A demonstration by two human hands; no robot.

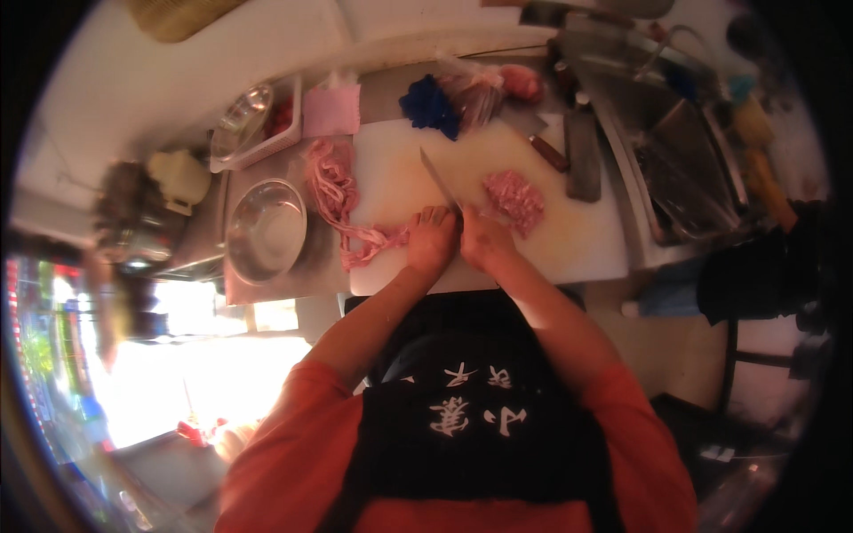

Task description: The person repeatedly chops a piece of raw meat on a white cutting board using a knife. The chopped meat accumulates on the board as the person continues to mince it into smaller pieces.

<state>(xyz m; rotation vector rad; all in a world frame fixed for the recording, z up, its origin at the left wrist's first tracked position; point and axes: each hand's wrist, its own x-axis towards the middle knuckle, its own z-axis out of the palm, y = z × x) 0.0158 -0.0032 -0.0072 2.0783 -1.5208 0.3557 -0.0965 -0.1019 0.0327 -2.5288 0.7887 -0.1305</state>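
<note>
On a white cutting board my right hand grips a knife, its blade pointing away from me. Just left of the blade, my left hand presses down on long pinkish strands of raw meat. Those strands trail leftward off the board's edge into a larger heap. To the right of the knife lies a pile of chopped meat. My fingers hide the knife's handle and the end of the strands.
A steel bowl stands left of the board, below a white basket. A cleaver with a wooden handle lies at upper right. Behind sit a blue cloth-like item and plastic bags. A steel sink is at right, near a person's dark sleeve.
</note>
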